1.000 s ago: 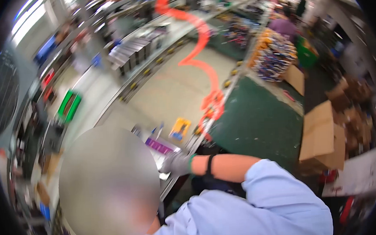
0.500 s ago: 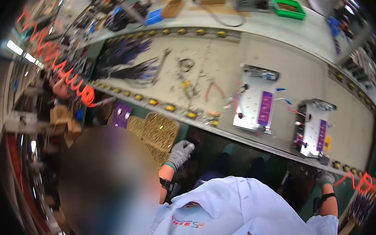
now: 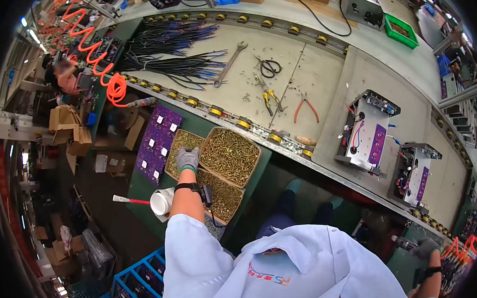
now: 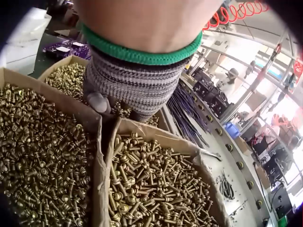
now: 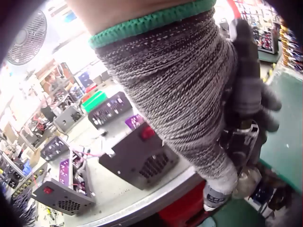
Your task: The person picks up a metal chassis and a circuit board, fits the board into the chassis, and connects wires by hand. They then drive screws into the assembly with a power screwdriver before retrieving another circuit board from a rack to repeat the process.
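Observation:
My gloved left hand (image 3: 187, 158) reaches down into the far-left cardboard box of small brass-coloured screws (image 3: 180, 139). In the left wrist view its thumb is low against the screws, and the other fingers are hidden behind the glove. Beside it are a box of longer screws (image 4: 156, 184) and a nearer box of screws (image 4: 42, 161). Off to the right, below the bench edge, my gloved right hand (image 3: 426, 248) grips a pneumatic screwdriver (image 3: 404, 243) with its fingers wrapped round the body. Two open metal chassis (image 3: 362, 133) with purple boards stand on the bench nearby.
Purple circuit boards (image 3: 159, 140) lie left of the boxes, with a white cup (image 3: 161, 203) in front. Cable bundles (image 3: 173, 60), a wrench (image 3: 230, 65) and red-handled pliers (image 3: 305, 109) lie on the bench. Roller rails (image 3: 214, 111) border it, and an orange coiled hose (image 3: 116, 88) hangs left.
The head view has swung round to the left. My left hand has moved from beside the screw boxes into the far-left one. My right hand stays low at the right with the screwdriver.

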The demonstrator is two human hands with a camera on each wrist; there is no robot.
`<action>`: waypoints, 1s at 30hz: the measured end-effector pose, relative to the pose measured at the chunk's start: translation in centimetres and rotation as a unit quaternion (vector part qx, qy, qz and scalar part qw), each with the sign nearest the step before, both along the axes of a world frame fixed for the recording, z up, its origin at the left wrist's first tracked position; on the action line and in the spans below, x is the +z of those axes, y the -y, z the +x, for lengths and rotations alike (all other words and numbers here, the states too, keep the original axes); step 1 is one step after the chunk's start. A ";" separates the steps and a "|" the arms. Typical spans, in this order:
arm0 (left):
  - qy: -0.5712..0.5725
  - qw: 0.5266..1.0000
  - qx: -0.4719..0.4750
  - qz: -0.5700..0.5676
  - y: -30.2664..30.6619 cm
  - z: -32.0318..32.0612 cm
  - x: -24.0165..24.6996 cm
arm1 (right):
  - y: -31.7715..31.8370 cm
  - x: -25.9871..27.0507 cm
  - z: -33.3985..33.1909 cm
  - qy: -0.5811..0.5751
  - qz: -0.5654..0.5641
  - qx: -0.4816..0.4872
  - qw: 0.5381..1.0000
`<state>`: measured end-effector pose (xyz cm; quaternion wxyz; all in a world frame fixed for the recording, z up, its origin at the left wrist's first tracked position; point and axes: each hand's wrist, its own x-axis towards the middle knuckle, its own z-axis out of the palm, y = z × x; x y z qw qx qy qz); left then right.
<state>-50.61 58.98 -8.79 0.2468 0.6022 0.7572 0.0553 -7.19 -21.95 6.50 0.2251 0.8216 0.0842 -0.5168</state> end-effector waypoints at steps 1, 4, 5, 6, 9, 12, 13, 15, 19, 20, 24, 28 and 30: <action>-0.022 0.999 -0.041 -0.002 -1.5 -1.1 -2.7 | 1.0 -2.8 -1.4 -0.013 0.063 -0.058 0.996; -0.039 0.996 -0.080 0.026 -2.9 -4.3 -6.9 | -7.1 -7.3 -6.5 -0.038 0.092 -0.017 0.995; -0.046 0.991 -0.117 0.041 -3.5 -5.6 -7.8 | -9.3 -8.1 -8.0 -0.053 0.126 -0.040 0.990; -0.050 0.985 -0.155 0.057 -4.1 -6.2 -8.1 | -9.9 -10.3 -8.7 -0.092 0.108 -0.063 0.988; 0.137 0.990 0.011 -0.023 -3.6 -6.1 -6.4 | -12.4 -10.8 -10.7 -0.110 0.172 -0.131 0.970; 0.359 0.922 0.136 -0.045 -2.4 -8.0 -5.5 | -15.1 -9.1 -11.6 -0.069 0.185 -0.165 0.966; 0.545 0.819 0.166 -0.065 -2.2 -9.1 -5.5 | -14.3 -9.5 -11.5 -0.043 0.204 -0.114 0.971; 0.747 0.621 0.219 -0.090 -1.6 -9.5 -4.4 | -14.3 -9.5 -11.7 -0.013 0.225 -0.063 0.972; 0.708 0.642 0.233 -0.178 -2.7 -9.0 -4.2 | -13.8 -8.3 -11.9 0.007 0.209 -0.085 0.974; 0.708 0.641 0.234 -0.180 -3.2 -9.0 -4.5 | -13.6 -8.1 -11.9 0.009 0.190 -0.082 0.978; 0.625 0.695 0.310 -0.174 -4.3 -8.4 -5.7 | -12.9 -7.7 -12.4 0.022 0.182 -0.065 0.981; -0.002 0.914 -0.384 0.129 -4.9 -13.9 -7.3 | -14.2 -6.3 -13.3 0.021 0.210 -0.046 0.976; 0.463 0.875 -0.026 -0.137 -6.5 -14.3 -9.1 | -11.8 -8.9 -13.6 0.011 0.260 -0.087 0.962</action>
